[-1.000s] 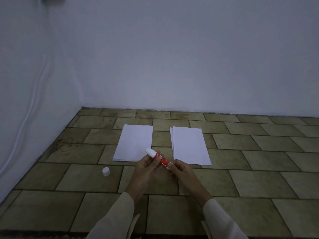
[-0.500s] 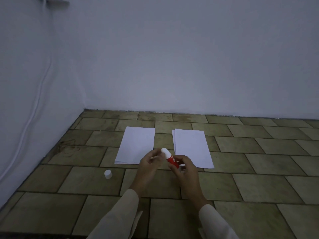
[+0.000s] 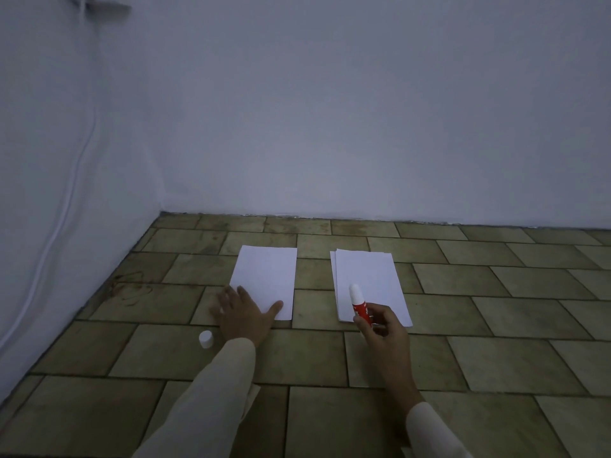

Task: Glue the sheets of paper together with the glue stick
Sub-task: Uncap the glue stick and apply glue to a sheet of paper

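My right hand (image 3: 383, 328): fingers wrapped round red plastic glue stick (image 3: 358, 304), rounded white tip at 12 o'clock, over right paper stack (image 3: 367, 276). My left hand (image 3: 244, 314): flat, spread, pressing smooth left sheet (image 3: 264, 276). Small white cap (image 3: 205, 338) at 9 o'clock, on matte floor tiles (image 3: 496, 358).

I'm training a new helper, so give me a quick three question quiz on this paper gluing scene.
1. True or false: the glue stick is uncapped.
2. Which hand presses the left paper? A left hand, B right hand.
3. Fill in: the white cap lies on the ____.

Key: 1 true. 2 A. 3 floor, left of the left hand. The right hand holds the stick over the right stack.
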